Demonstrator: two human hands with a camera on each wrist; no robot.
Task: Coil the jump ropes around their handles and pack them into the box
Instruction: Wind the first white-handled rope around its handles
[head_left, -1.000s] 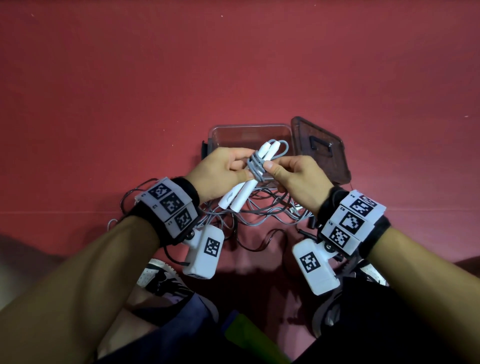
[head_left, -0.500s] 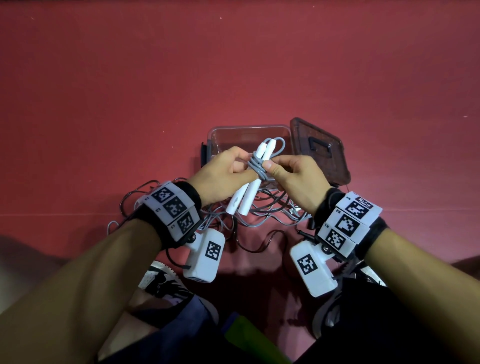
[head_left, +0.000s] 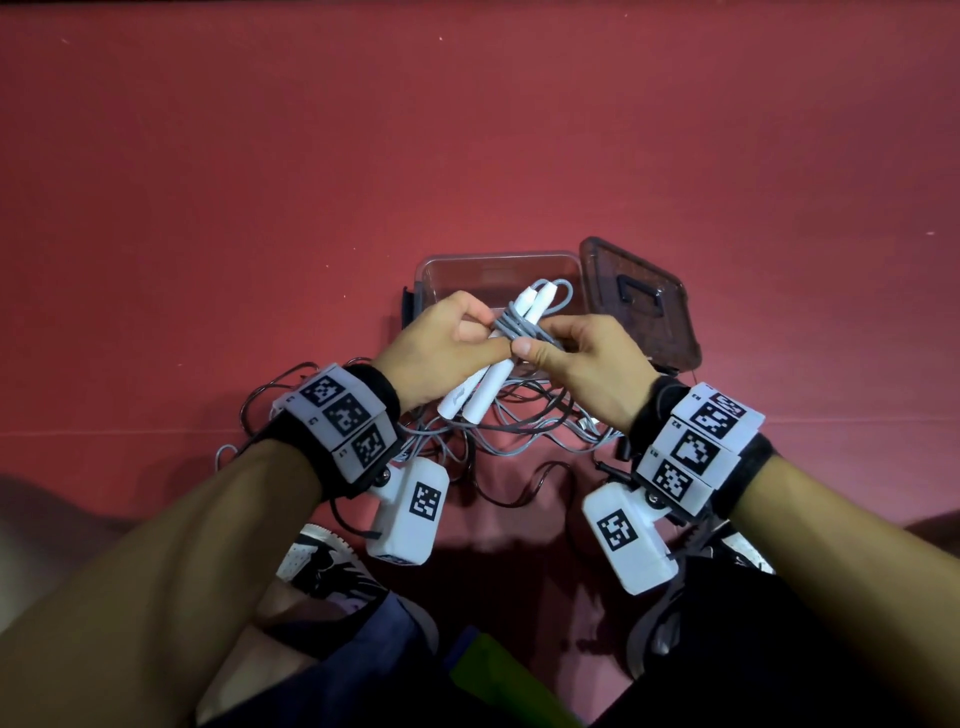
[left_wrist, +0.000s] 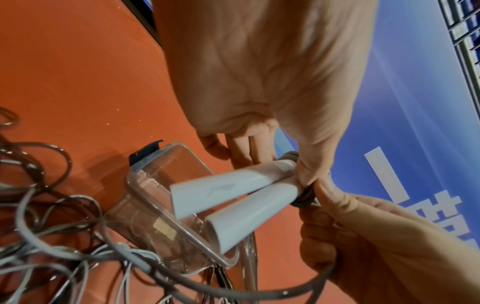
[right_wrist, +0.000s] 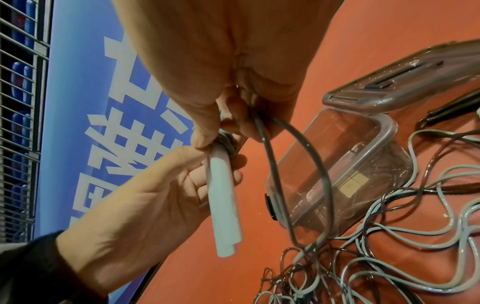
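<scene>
Handles held over the rope tangle, before the box.
The box sat on the floor with its lid just right; loose ropes lay nearer, under the paired handles.

White handles, grey rope; clear box, smoky-brown lid; red floor

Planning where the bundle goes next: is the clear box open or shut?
Open. The clear box has no cover on it; its dark lid lies beside it on the red floor.
</scene>
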